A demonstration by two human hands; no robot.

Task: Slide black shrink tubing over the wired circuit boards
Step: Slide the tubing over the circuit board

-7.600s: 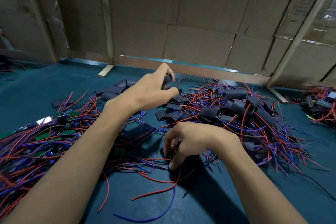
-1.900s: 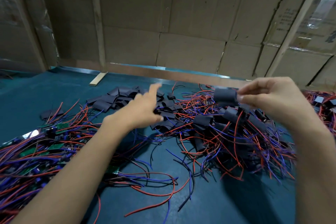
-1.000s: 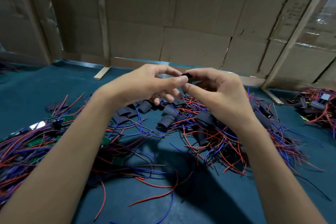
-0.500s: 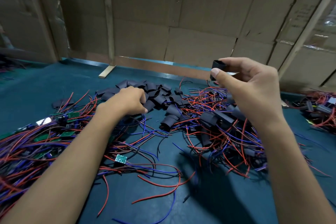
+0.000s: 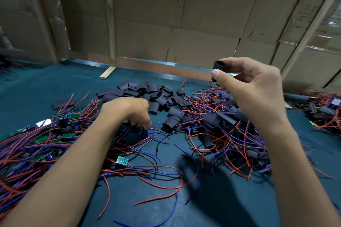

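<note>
My right hand (image 5: 254, 90) is raised over the table, pinching a short black shrink tube (image 5: 218, 66) between thumb and fingers, its open end toward me. Lower down, my left hand (image 5: 132, 110) has its fingers curled into red and blue wires (image 5: 156, 134) that fan out from its fingertips. What lies under its palm is hidden. Loose black tubes (image 5: 147, 90) are piled just beyond the left hand. Unsleeved green boards with wires (image 5: 36, 143) are heaped at the left. One small green board (image 5: 122, 161) lies by my left forearm.
A tangle of wired boards in black tubing (image 5: 221, 121) lies under my right hand. Another wire heap (image 5: 324, 112) sits at the far right. The table is covered in a teal mat (image 5: 27, 88). A wood strip (image 5: 108, 73) and a cardboard wall (image 5: 184, 24) close off the back.
My hands have separated since a second ago. The right hand has lifted the black tube up and to the right. The left hand has dropped into the wires in front of the tube pile.
</note>
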